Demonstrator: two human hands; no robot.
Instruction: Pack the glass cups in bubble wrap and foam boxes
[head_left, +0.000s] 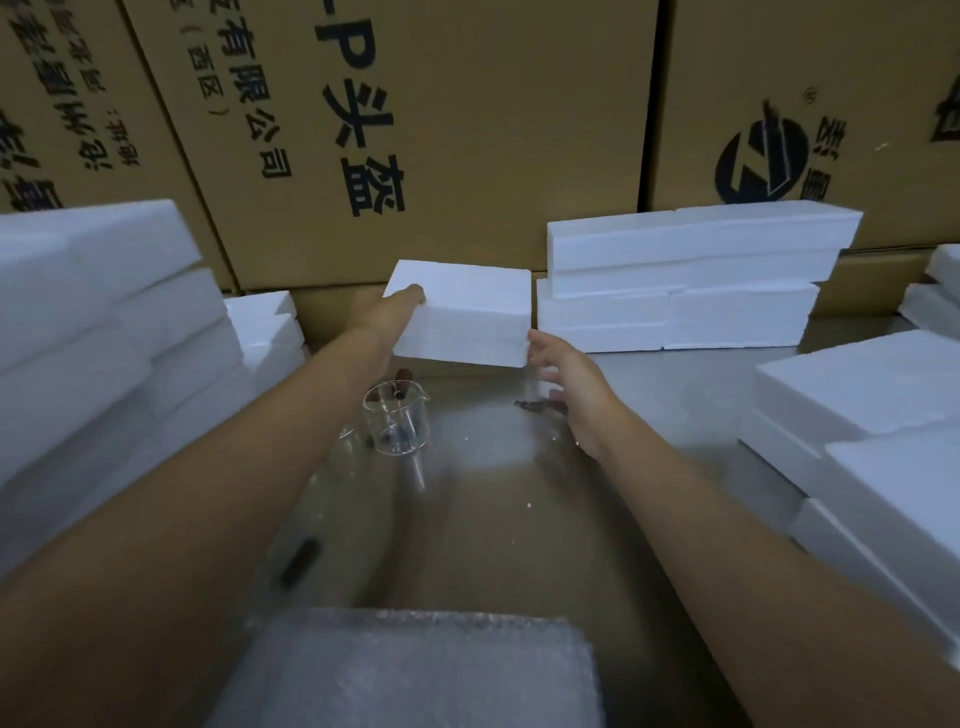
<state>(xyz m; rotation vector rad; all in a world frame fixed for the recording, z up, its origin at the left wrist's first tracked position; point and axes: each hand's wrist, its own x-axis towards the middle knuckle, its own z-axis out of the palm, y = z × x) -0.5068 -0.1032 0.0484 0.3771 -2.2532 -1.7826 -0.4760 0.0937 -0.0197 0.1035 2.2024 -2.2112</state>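
Observation:
A white foam box is held up above the metal table, in front of the cardboard cartons. My left hand grips its left end, thumb on top. My right hand is at the box's lower right corner with fingers spread, fingertips touching or just off the foam. Below the box a clear glass cup with a spout stands upright on the table; a dark wooden handle shows behind it. A stack of bubble wrap lies at the near edge, between my forearms.
Stacks of white foam boxes stand at the left, back right and right. Large brown cartons wall off the back. A small dark object lies on the table near my right hand.

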